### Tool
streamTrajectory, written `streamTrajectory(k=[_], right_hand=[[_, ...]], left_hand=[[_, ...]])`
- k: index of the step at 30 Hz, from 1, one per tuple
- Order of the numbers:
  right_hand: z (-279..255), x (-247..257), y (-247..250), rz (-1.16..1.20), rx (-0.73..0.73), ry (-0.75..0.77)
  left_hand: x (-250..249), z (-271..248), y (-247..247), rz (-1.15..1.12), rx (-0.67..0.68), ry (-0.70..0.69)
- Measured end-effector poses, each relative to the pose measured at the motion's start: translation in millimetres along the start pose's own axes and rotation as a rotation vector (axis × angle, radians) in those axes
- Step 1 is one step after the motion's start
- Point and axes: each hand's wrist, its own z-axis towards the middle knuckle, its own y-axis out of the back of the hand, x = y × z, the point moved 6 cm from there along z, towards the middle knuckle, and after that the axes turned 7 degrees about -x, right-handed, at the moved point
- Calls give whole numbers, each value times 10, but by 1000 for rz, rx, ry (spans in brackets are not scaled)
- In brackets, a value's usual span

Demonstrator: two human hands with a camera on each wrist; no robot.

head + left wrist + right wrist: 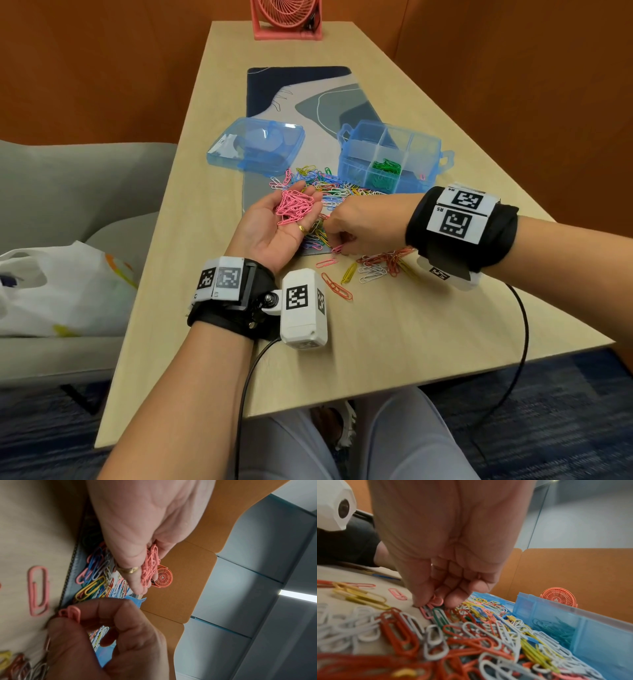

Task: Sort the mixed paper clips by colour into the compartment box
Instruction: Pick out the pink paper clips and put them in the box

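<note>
One pink clip [69, 613] pinched between thumb and forefinger of right hand [356, 222], fingers curled tight on it, at near edge of mixed pile [329, 192] on desk [394, 335]. Left hand [274, 229] palm up just beside, fingers relaxed and flat, cradling loose heap of pink clips [294, 207]. Compartment box [390, 157] beyond pile, lid off; green clips [387, 168] in one front cell, a single pink one seemingly in right-hand cell. Lid [257, 145] to left of box. Advice for step in hand: lift straight up and check for a neighbouring clip hooked on, likely here given tangle of green, red and white beside fingertips; shake free before transfer. Drop into middle of left palm, not fingertips, with palm level to avoid spill. More pink strays [327, 263] on bare desk nearby, worth gathering before carrying handful to box. Probably early in sort; most colours not yet separated.
</note>
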Motion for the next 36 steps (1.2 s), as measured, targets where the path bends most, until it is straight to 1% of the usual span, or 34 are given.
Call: streamTrajectory(k=[5,8,12,15,17,21,25,27,28,32,34,36], right_hand=[[-23,-3,-20,20,-22,-40],[-49,-44,50,86,-43,-105],[-60,-150,401,247,-249,-185],[-2,-133,601,288,-331,-171],[72,-65,656,298,-355,-149],[209,3,671,279,-395,-161],[189,-40,679,279,-415,-181],[127,-65,649,271,-392,-186],[96,-61,603,261,-351,-184],[41,69,223,234,-68,-140],[38,115,64,228,12,-132],[37,125,-5,234,45,-133]], left_hand=[[-5,-3,2,3,6,-9],[-1,-1,7,17,5,-10],[6,14,19,27,5,-9],[27,-2,-5,21,20,-8],[35,-13,-21,-2,34,-1],[23,-19,-30,-46,62,7],[15,-16,-25,-108,68,29],[3,-19,-31,-103,73,25],[-8,-15,-26,-104,69,24],[-79,4,32,-100,24,2],[-126,10,60,-80,8,-25],[-171,19,85,-88,1,-46]])
